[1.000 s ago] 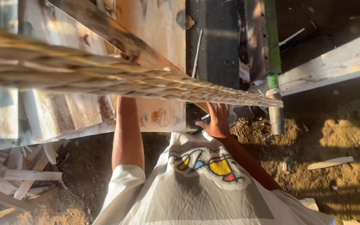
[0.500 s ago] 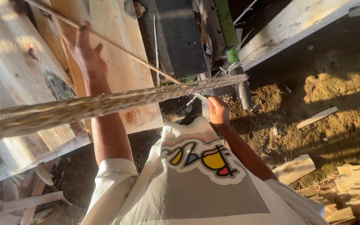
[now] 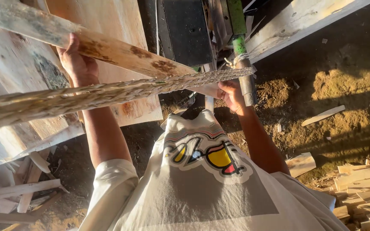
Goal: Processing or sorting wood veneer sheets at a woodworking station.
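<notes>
Both hands are now carrying a stained plank (image 3: 108, 51): left hand (image 3: 77, 63) is clasping it, right hand (image 3: 232, 95) is gripping its end.

The long wooden board (image 3: 95, 47) is a pale, rough-sawn plank with dark rusty-brown stains along its face. It runs at a slant from the upper left down toward the dark machine body (image 3: 187, 30), its lower end just below that machine. The left hand (image 3: 77, 62) grips it from beneath well away from the machine while the right hand (image 3: 231, 95) holds its lower end close under the machine. A thick braided straw-coloured rope (image 3: 108, 95) crosses just beneath the board, stretching from the far left up to the post beside the machine.
</notes>
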